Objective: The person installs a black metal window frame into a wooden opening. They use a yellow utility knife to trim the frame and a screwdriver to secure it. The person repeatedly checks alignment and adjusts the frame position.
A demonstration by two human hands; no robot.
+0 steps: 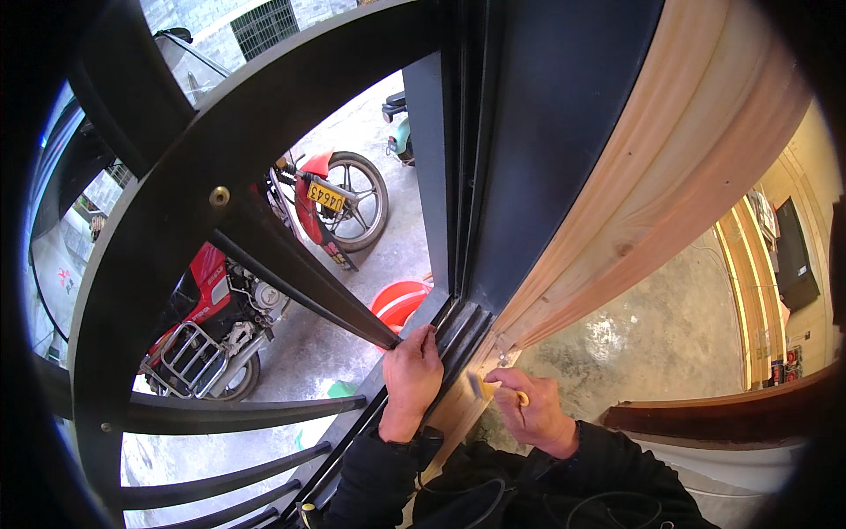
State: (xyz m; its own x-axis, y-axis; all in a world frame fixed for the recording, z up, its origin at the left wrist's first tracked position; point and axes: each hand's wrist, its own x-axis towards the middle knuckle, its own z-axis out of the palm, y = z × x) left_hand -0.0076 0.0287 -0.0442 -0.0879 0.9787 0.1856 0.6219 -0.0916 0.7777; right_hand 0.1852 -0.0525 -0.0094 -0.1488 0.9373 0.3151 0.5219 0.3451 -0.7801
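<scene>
My left hand [412,377] rests at the bottom corner of a dark window frame [464,331], by its grooved sill. Its thumb and fingers are pinched together; whatever is between them is too small to make out. To the right, over the pale wooden sill board [458,407], my right hand [534,413] is closed round a small tool with a yellow handle [523,398]. A flat grey end [477,385] of this tool points left, toward the frame. Its exact kind is unclear. Dark curved bars [300,278] run to the frame beside my left hand.
Beyond the bars stand a red motorcycle [211,282], another red-fendered wheel [357,203] and a red bucket [401,302] on concrete. Wooden trim [634,212] rises along the frame's right side. Indoors, a brown curved wooden edge [723,417] lies right of my right arm.
</scene>
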